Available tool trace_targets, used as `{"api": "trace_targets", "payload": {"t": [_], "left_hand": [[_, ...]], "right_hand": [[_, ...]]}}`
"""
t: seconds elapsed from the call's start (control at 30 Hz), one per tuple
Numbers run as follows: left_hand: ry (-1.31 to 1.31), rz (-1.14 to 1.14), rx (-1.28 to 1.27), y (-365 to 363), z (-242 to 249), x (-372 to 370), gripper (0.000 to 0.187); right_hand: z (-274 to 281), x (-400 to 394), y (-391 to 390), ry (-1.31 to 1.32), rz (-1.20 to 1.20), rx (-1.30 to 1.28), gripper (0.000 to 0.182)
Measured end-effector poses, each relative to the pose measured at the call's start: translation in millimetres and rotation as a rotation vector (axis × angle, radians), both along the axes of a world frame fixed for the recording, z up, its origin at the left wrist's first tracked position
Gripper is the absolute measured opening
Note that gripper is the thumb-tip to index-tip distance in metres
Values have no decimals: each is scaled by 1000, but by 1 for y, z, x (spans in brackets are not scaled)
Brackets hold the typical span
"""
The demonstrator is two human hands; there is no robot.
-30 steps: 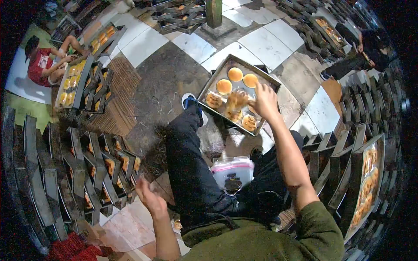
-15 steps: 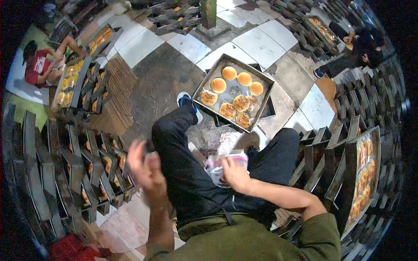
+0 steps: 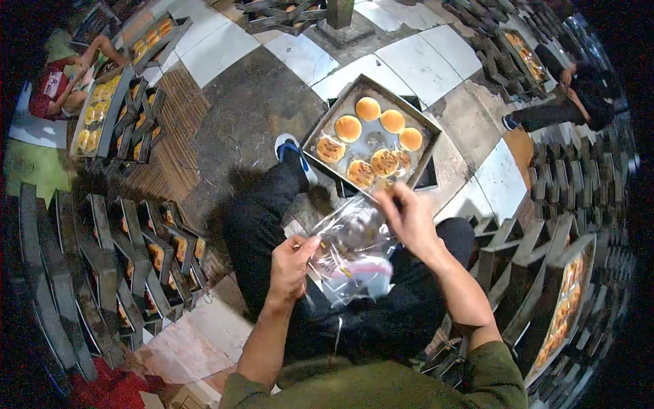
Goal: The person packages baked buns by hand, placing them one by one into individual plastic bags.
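Observation:
A clear plastic bag (image 3: pixel 351 228) is stretched between my two hands, above my lap. My left hand (image 3: pixel 291 267) pinches its left edge, fingers closed. At the upper right my right hand (image 3: pixel 409 217) pinches the bag near the tray's front corner. Below the bag, a stack of plastic packaging with a pink stripe (image 3: pixel 364 269) lies on my lap. The metal tray (image 3: pixel 424 158) in front holds several round buns; some are plain, such as the bun (image 3: pixel 348 128), and others, such as the wrapped bun (image 3: pixel 331 149), are in printed clear film.
Stacked metal trays (image 3: pixel 102 255) of buns stand at the left, and more stacked trays (image 3: pixel 518 273) at the right. A person in red (image 3: pixel 56 88) sits at the upper left beside a tray of yellow packages (image 3: pixel 95 119). Another person in dark clothes (image 3: pixel 579 95) sits upper right.
My left hand has come in from the left and now grips the bag. My right hand has moved up from the packaging on my lap, and the clear bag is spread out.

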State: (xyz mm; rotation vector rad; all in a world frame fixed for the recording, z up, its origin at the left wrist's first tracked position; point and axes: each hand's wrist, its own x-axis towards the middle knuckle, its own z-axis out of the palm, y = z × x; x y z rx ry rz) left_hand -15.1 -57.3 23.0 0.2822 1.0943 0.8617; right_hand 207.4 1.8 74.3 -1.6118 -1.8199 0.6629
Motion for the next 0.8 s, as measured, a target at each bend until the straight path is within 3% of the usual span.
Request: {"api": "trace_targets", "payload": {"t": [0.07, 0.1, 0.13, 0.17, 0.2, 0.27, 0.33, 0.37, 0.4, 0.5, 0.6, 0.67, 0.7, 0.73, 0.8], "left_hand": [[529, 67, 306, 16, -7, -5, 10], [826, -27, 343, 27, -2, -6, 11], [828, -40, 330, 44, -7, -4, 11], [811, 110, 373, 61, -15, -2, 15], [788, 253, 428, 79, -21, 0, 20], [648, 323, 388, 111, -11, 10, 19], [674, 390, 381, 133, -11, 12, 19], [765, 369, 412, 144, -12, 7, 19], [645, 437, 297, 152, -15, 1, 20], [660, 444, 245, 159, -23, -4, 26], [591, 573, 190, 162, -22, -3, 28], [604, 583, 233, 161, -24, -5, 29], [608, 533, 268, 157, -25, -7, 30], [609, 481, 302, 153, -25, -9, 31], [595, 478, 292, 150, -27, -10, 34]], "right_hand": [[-26, 10, 28, 220, 157, -133, 27], [-43, 14, 49, 453, -167, -262, 27], [-65, 29, 83, 346, -389, -213, 30], [-152, 69, 117, 130, -492, -127, 29], [-197, 80, 135, -28, -406, -290, 28], [-269, 90, 143, -495, -84, -374, 65], [-315, 95, 137, -817, 16, -347, 77], [-330, 97, 142, -700, 15, -548, 92], [-343, 104, 145, -694, 16, -563, 92], [-325, 108, 169, -689, 113, -389, 90], [-311, 94, 205, -826, 97, -146, 62], [-352, 84, 245, -566, -20, -65, 57], [-359, 66, 267, -293, -151, -315, 54], [-386, 51, 280, -126, -324, -383, 60], [-387, 19, 300, -167, -554, -565, 67]]}}
